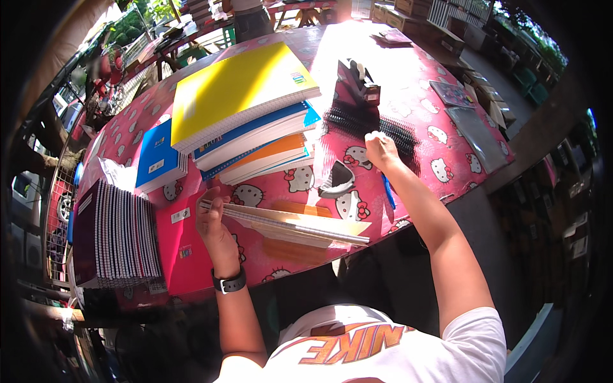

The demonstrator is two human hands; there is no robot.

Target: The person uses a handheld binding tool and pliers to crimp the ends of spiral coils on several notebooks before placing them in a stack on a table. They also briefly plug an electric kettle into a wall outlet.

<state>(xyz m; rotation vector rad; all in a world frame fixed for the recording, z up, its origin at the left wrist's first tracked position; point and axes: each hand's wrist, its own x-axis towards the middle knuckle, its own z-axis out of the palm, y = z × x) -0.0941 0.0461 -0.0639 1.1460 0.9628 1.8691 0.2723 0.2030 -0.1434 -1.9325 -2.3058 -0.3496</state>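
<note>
My left hand [217, 231], with a black watch at its wrist, pinches the left end of a thin stack of paper sheets with a tan cover [300, 225], tilted above the front of the table. Closed fingers show on my right hand [382, 151], which is at a bunch of black spiral binding coils [397, 133]; what it grips, if anything, is hidden. A slim blue item [389, 193] and a small grey-and-black rounded thing [337, 179] lie nearby. Under my left hand is a pink notebook [179, 237].
Tall stacked notebooks topped by a yellow one [239, 89] stand at the far left-centre, beside a blue notebook [158, 153]. Dark spiral-bound notebooks [118, 236] fill the left edge. A black item [364, 83] stands beyond the coils. Flat plastic packets [476, 137] lie right.
</note>
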